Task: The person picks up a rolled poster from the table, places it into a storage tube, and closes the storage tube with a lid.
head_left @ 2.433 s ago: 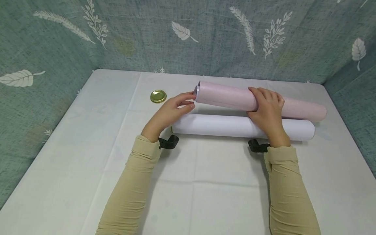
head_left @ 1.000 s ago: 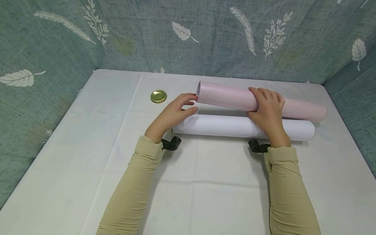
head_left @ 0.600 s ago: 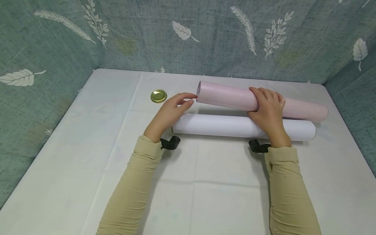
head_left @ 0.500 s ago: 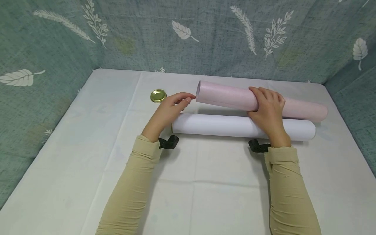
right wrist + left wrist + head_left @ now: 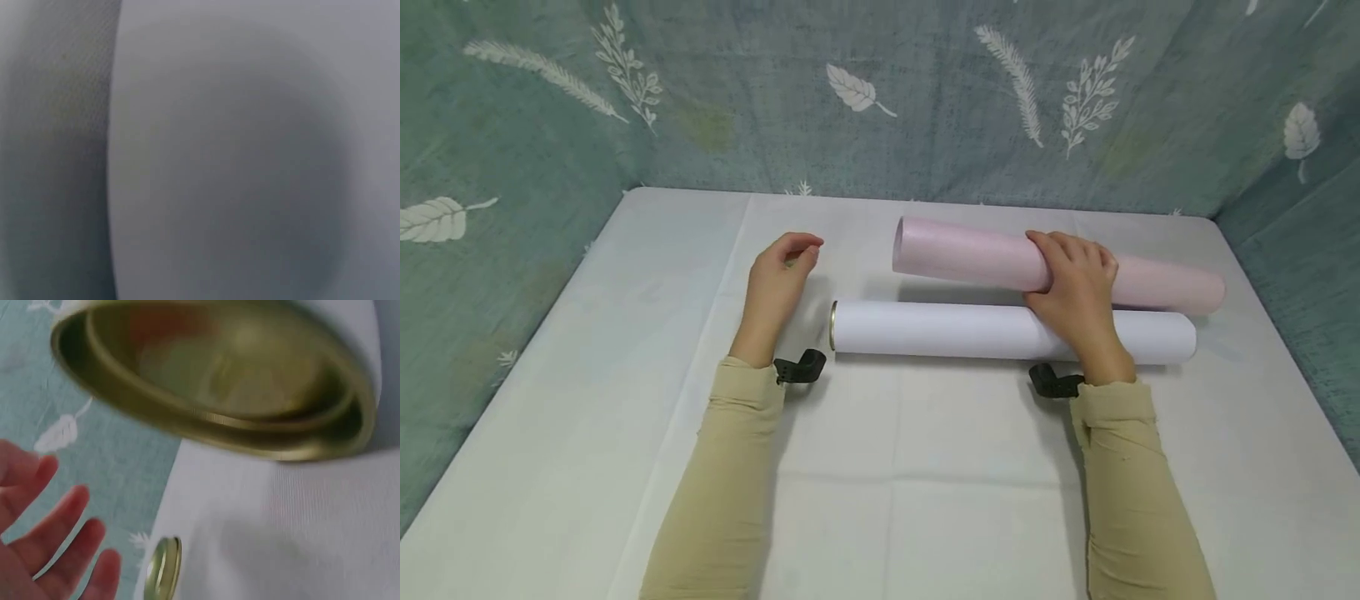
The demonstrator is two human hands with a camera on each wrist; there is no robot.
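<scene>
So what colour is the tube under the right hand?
Pale pink tube, gripped by the right hand; clearest in the head view.

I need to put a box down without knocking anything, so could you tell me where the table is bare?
The white cloth-covered table is bare along the near edge, between the beige sleeves, and on the far left. It is crowded at the back right: the pink paper tube, gripped by the right hand, lies behind the white paper tube.

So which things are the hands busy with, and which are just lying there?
Busy with:
- pink tube, gripped by the right hand
- gold lid, close to the left hand

Just lying there:
- white tube
- tablecloth
- leafy wall cloth
</scene>
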